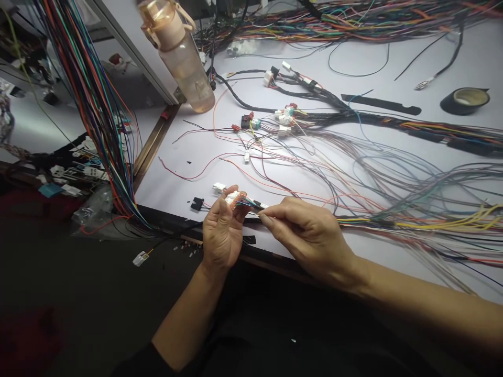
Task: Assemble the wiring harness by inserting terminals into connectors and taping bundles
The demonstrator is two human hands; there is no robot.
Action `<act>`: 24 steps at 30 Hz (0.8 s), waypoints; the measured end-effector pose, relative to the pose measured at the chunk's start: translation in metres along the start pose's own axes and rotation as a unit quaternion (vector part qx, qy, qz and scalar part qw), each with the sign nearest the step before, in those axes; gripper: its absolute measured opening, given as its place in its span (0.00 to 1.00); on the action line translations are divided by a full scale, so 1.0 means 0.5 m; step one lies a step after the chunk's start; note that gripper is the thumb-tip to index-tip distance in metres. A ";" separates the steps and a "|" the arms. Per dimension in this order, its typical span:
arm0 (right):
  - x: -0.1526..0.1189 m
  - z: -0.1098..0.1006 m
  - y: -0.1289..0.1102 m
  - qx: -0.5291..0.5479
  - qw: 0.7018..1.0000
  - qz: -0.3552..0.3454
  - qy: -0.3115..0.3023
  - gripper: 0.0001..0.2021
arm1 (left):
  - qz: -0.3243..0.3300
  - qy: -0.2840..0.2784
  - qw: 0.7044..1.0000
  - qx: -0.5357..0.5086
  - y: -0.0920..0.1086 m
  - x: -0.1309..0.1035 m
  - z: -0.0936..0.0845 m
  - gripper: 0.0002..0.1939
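My left hand (223, 230) is closed around a white and orange connector (234, 199) near the table's front edge. Several thin wires (249, 201) run from the connector's right side toward my right hand (310, 235). The thumb and forefinger of that hand are pinched together on a thin wire, just right of the connector. Beyond my left fingers lies a white connector (219, 187), and a black connector (197, 203) rests to the left of them.
A water bottle (183, 63) stands at the back left beside a hanging wire bundle (90, 99). Black tape (464, 100) lies at the right. A taped harness (353, 115) with connectors and loose wires crosses the white table (188, 144). A white connector (140, 258) hangs off the front edge.
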State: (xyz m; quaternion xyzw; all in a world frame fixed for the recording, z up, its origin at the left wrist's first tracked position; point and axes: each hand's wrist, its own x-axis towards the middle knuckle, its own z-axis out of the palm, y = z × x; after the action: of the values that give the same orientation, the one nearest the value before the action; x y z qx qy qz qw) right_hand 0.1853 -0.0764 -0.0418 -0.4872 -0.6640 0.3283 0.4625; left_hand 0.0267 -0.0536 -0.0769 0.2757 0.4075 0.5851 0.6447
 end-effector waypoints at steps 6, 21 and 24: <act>-0.006 0.009 -0.003 -0.002 1.000 -0.017 0.009 0.05 | 0.012 -0.002 1.000 -0.011 0.000 -0.005 -0.001 0.15; 0.243 0.011 0.043 0.173 0.972 0.140 0.070 0.09 | 0.038 0.002 0.999 -0.026 -0.009 -0.013 -0.014 0.18; 0.256 0.062 0.079 0.126 0.978 0.167 0.006 0.07 | 0.029 0.005 0.999 -0.029 -0.010 -0.012 -0.015 0.18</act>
State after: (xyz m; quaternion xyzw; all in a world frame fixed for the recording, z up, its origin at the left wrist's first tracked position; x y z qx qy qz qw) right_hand 0.1577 0.0579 -0.0501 -0.5306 -0.5238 0.4793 0.4630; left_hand 0.0230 -0.0612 -0.0836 0.2654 0.3854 0.6169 0.6328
